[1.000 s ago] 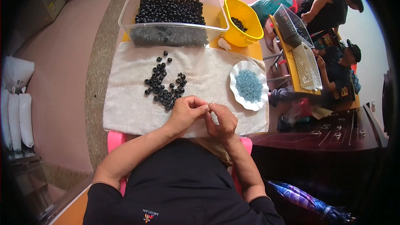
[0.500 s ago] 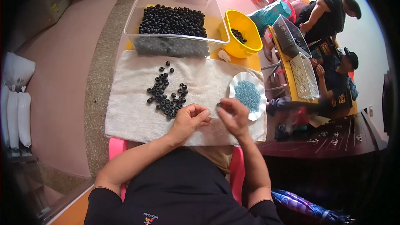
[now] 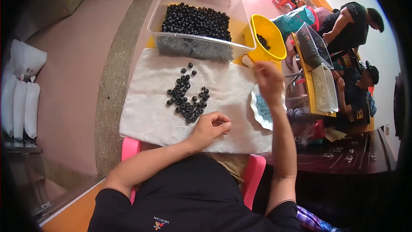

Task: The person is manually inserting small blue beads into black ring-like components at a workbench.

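Note:
My left hand (image 3: pixel 209 126) rests on a white towel (image 3: pixel 146 111), fingers pinched together just below a loose pile of black ring beads (image 3: pixel 186 99). Whether anything lies between the fingertips is too small to tell. My right hand (image 3: pixel 268 79) is stretched forward and blurred, over the far edge of a white plate (image 3: pixel 259 114) holding small blue bits, and just short of a yellow bowl (image 3: pixel 268 38) with a few black beads. Its fingers look curled; what they hold is hidden.
A clear plastic bin (image 3: pixel 197 45) full of black beads stands behind the towel. I sit on a pink chair (image 3: pixel 128 148). White sacks (image 3: pixel 21 94) lie on the floor at left. Two other people (image 3: pixel 356 17) work at a yellow table (image 3: pixel 307 99) on the right.
My hands were pinched together at the towel's near edge. The right hand has since pulled away and reached forward and right toward the yellow bowl; the left hand stayed put.

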{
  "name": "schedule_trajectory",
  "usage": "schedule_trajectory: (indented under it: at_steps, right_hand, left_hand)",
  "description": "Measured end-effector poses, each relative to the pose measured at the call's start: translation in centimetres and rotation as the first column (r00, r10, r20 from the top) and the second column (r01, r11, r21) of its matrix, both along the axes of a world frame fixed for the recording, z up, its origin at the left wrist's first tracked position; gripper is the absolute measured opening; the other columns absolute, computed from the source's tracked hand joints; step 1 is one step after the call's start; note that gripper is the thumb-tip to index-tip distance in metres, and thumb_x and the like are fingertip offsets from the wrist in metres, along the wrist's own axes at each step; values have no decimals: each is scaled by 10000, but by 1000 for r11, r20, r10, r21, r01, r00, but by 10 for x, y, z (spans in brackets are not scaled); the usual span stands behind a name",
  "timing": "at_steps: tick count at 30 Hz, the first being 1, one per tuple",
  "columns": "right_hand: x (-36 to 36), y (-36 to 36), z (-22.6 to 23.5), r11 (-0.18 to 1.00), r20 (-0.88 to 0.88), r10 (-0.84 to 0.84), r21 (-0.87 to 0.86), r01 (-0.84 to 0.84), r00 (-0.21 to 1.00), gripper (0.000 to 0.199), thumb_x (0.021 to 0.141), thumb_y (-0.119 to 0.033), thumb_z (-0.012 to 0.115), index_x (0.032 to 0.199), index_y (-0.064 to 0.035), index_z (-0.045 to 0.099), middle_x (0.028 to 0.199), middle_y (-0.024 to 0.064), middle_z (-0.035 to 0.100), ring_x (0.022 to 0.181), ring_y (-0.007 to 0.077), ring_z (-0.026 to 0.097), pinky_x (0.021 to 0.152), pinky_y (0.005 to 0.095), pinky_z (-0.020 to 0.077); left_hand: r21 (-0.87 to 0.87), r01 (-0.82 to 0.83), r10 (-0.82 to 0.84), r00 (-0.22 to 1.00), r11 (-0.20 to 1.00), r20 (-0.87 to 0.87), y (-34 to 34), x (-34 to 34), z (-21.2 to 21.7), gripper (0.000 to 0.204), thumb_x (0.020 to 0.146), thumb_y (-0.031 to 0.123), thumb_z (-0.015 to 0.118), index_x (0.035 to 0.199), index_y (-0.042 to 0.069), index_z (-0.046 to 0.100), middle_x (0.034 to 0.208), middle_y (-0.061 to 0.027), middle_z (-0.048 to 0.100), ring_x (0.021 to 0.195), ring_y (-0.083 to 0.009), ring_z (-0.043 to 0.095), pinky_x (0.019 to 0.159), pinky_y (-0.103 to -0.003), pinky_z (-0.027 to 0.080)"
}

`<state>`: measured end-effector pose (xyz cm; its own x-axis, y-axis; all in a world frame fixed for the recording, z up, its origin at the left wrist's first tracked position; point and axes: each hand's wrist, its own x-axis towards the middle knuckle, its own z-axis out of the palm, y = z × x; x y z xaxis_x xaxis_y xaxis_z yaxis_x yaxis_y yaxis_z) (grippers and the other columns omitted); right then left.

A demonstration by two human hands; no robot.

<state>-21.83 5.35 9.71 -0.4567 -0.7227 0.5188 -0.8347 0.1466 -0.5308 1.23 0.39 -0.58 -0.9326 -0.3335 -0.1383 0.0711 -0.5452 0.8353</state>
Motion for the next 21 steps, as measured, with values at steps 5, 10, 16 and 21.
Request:
schedule_trajectory:
  at_steps: [5,10,16,21]
  right_hand:
    - [64,-16,-44,908,12,356,230,-349,934,200,791,22,656,971,-56,697,971,116,686,811,294,687,697,353,543]
    - [77,-34,-37,795,-26,326,548,-259,945,427,815,12,562,1199,-154,644,1211,105,612,950,338,654,800,413,527]
    - [80,-45,-33,688,-20,380,675,-268,925,408,820,-1,553,1181,-162,652,1163,110,616,977,324,648,824,407,518]
    - [77,-43,-38,710,-4,352,652,-265,936,308,839,-61,585,1122,-149,669,1127,111,622,977,326,644,825,415,516]
  left_hand:
    - [-92,2,-4,1000,996,-21,1,-2,1,157,913,88,673,1005,-34,636,900,-71,677,829,-127,652,771,-271,546]
    - [-115,-2,1,1000,993,-10,1,-1,3,150,911,74,667,1002,-40,632,900,-75,676,829,-129,655,770,-271,545]
    - [-106,0,-1,1000,994,-13,2,-1,2,152,911,74,665,1004,-40,627,896,-71,673,814,-125,648,758,-270,540]
    - [-97,3,-6,999,995,-32,2,-1,1,146,913,76,665,994,-37,624,890,-66,670,807,-121,644,752,-269,539]
